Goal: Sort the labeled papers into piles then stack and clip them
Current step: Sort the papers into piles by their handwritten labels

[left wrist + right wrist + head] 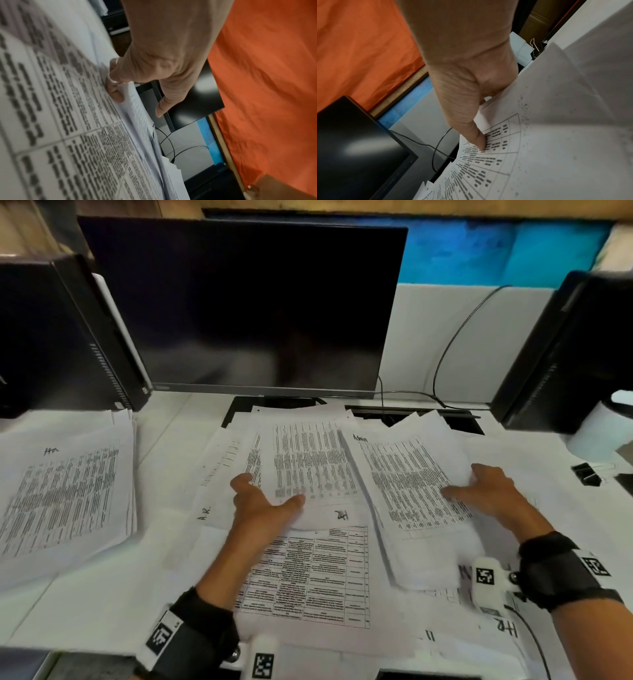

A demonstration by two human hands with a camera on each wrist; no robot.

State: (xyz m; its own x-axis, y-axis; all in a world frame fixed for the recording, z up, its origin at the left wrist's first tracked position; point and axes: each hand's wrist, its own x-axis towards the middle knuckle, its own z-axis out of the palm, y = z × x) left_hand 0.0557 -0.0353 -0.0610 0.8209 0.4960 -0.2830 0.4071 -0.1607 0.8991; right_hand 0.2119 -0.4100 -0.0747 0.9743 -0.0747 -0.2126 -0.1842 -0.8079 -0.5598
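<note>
Printed white papers cover the desk. My left hand (270,491) grips the edge of a sheet marked HR (308,470) in the middle, fingers tucked under it and thumb above; the left wrist view shows the hand (135,100) lifting that edge. My right hand (466,481) holds the stack marked Admin (404,481), with its thumb pressed on the print and its fingers curled under the right edge, as the right wrist view shows of the hand (483,121). A sorted HR pile (65,491) lies at the far left. Black binder clips (587,472) sit at the right.
A dark monitor (246,302) stands behind the papers, with computer towers at the left (51,337) and right (565,354). A sheet marked A.R. (205,513) and a table-printed sheet (308,573) lie under my left arm. More HR sheets (507,628) lie near the front right.
</note>
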